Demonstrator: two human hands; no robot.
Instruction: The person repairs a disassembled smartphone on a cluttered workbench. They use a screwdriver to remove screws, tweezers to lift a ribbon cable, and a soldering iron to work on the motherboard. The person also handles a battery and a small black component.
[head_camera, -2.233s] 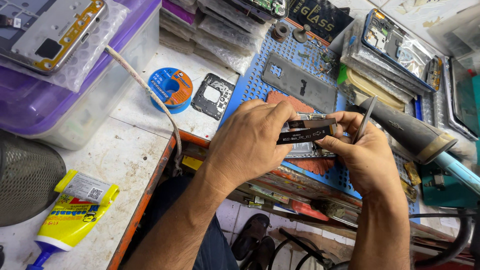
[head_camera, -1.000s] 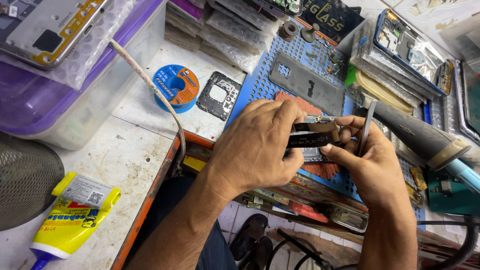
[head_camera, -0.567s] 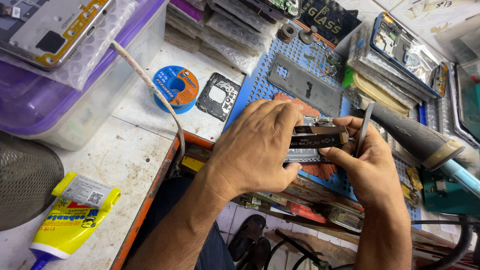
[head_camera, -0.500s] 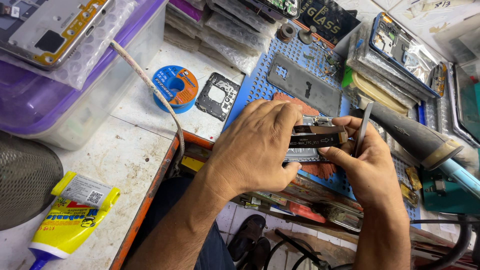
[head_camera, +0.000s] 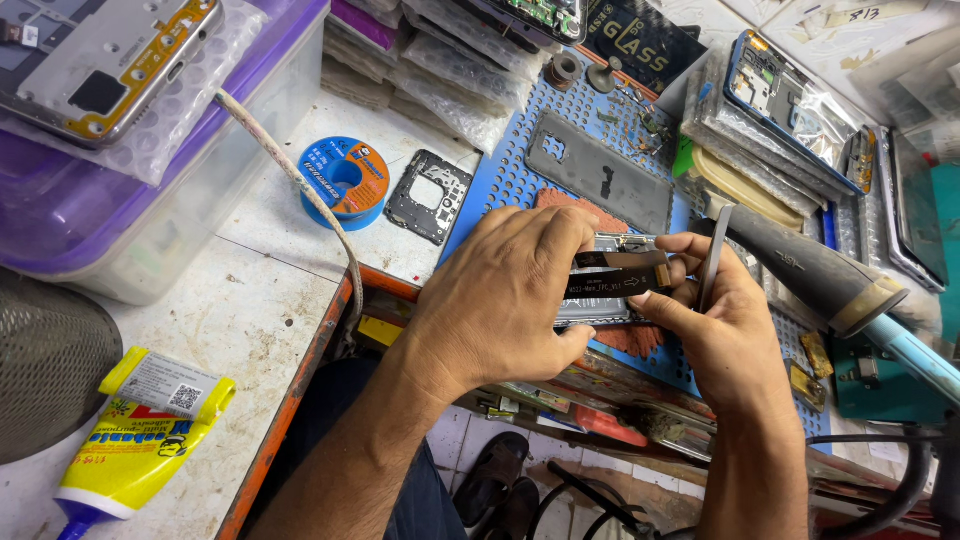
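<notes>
Broadly, a worn white bench (head_camera: 270, 290) with an orange front edge is seen from above, crowded with repair parts. At its far left a clear plastic tub with a purple lid (head_camera: 120, 215) is stood, and a phone chassis in bubble wrap (head_camera: 110, 60) is laid on top of it. A blue perforated work mat (head_camera: 510, 180) is spread over the middle of the bench, with a grey phone back plate (head_camera: 600, 180) lying on it. To the right a dark hot-air handle (head_camera: 810, 275) is laid slantwise, its pale blue hose running off to the lower right. Near the lower left corner a yellow glue tube (head_camera: 140, 440) is laid flat. A blue and orange solder spool (head_camera: 345, 178) and a small black frame piece (head_camera: 430, 197) are set just beside each other, left of the mat.

Over the mat's near edge the left hand (head_camera: 500, 300) and the right hand (head_camera: 715, 335) are brought together. A phone assembly (head_camera: 600, 300) is gripped between them, the left fingers closed over its top and the thumb under it. A dark flex ribbon (head_camera: 620, 280) across the assembly is pinched by the right thumb and forefinger, and a pair of grey tweezers (head_camera: 715, 255) is also held upright in that hand.
</notes>
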